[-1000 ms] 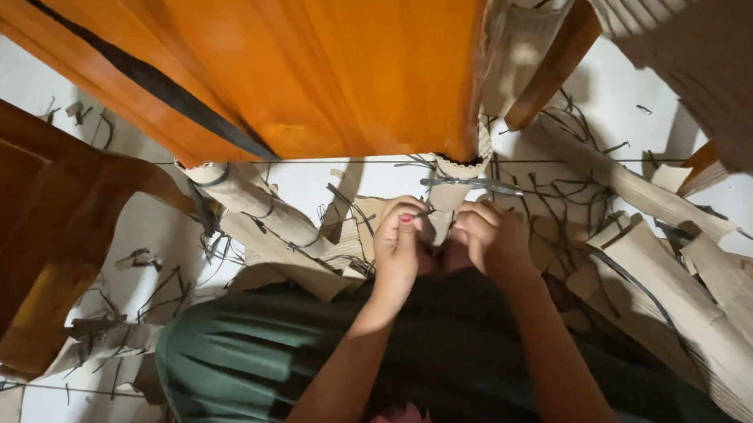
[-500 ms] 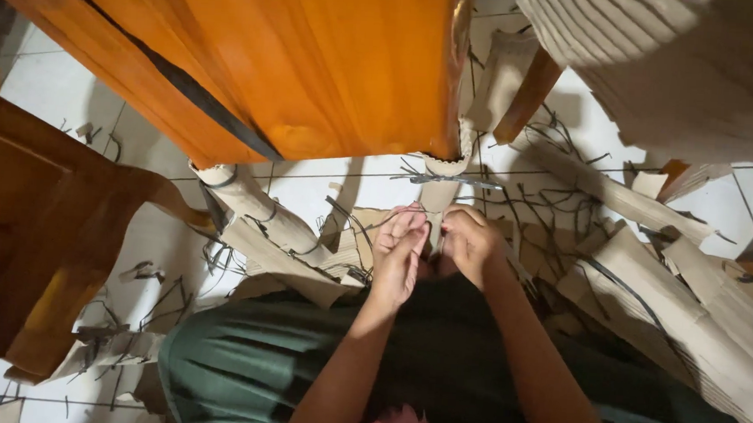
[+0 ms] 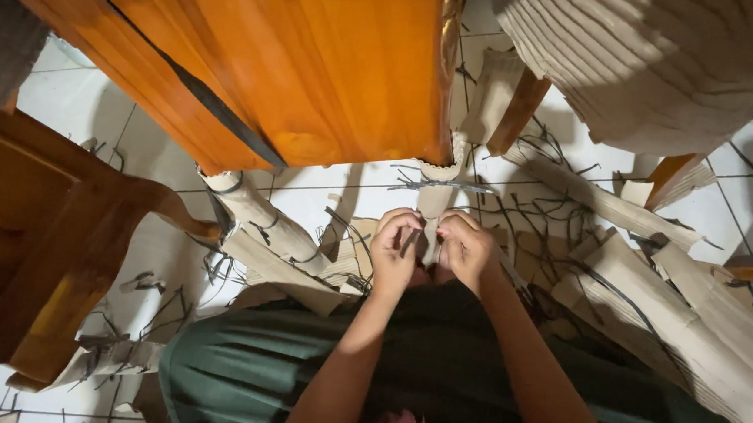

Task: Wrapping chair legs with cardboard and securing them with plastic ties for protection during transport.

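Centrally, left hand (image 3: 394, 252) and right hand (image 3: 464, 247) sat together, both clamped on the upright cardboard strip (image 3: 435, 198); strip ran between the fingers.

At centre frame, the left hand (image 3: 394, 254) and right hand (image 3: 466, 247) pinch a narrow strip of corrugated cardboard (image 3: 434, 198) between them. An orange wooden cabinet (image 3: 316, 60) fills the top, with cardboard rolls (image 3: 684, 317) lying on the white tiled floor (image 3: 78, 106) at right.
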